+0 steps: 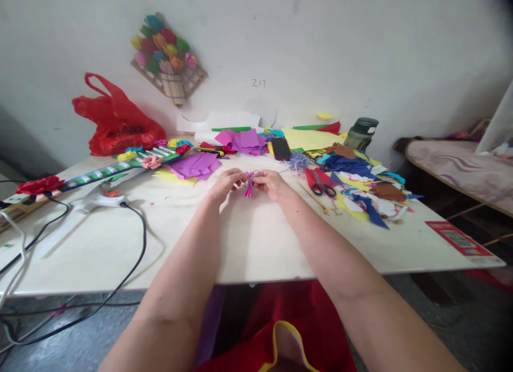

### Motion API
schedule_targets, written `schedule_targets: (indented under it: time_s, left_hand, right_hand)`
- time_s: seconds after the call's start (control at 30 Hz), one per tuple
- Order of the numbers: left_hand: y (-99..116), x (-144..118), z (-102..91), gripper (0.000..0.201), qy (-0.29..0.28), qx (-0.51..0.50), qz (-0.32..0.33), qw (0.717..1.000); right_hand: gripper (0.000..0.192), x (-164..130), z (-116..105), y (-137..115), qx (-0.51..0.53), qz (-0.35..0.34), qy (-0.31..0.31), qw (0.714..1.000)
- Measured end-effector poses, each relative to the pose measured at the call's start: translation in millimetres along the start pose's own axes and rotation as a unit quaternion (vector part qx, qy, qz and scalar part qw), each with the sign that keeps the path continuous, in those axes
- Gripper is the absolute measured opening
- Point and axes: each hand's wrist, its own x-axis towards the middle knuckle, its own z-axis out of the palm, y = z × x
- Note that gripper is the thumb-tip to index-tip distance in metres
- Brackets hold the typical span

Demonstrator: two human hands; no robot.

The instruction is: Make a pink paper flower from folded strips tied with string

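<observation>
Both my hands meet over the middle of the white table (248, 243). My left hand (225, 183) and my right hand (271, 183) pinch a small folded pink paper piece (249, 186) between their fingertips, its fringed end hanging down. Purple paper sheets (195, 165) lie just beyond my left hand. Red-handled scissors (319, 181) rest on the table to the right of my right hand.
A heap of coloured paper scraps (363, 193) fills the right side. A black phone (281, 148), a green bottle (361, 133), a red plastic bag (116, 121), a glue gun (96, 199) with black cable and paper roses (39, 185) sit around. A bed (460, 169) stands at right.
</observation>
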Motion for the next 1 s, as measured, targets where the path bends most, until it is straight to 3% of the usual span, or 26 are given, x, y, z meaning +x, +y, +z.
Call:
schedule_targets:
  time_s: [0.1, 0.37, 0.67, 1.0]
  left_hand:
    - [2, -2, 2.2, 0.019, 0.001, -0.008, -0.038, 0.999]
    - [10, -10, 3.6, 0.032, -0.073, -0.032, -0.081, 0.993]
    - [0, -6, 6.8, 0.034, -0.096, -0.071, -0.007, 0.993]
    - [-5, -1, 4.4, 0.035, -0.106, -0.109, -0.008, 0.988]
  right_hand:
    - [0.015, 0, 0, 0, -0.001, -0.005, -0.003, 1.000]
    - [0.018, -2, 0, -2, 0.006, -0.007, -0.016, 1.000]
    - [0.018, 0, 3, 0, 0.007, -0.023, -0.011, 1.000]
    - [0.014, -6, 9, -6, -0.096, -0.084, 0.050, 0.991]
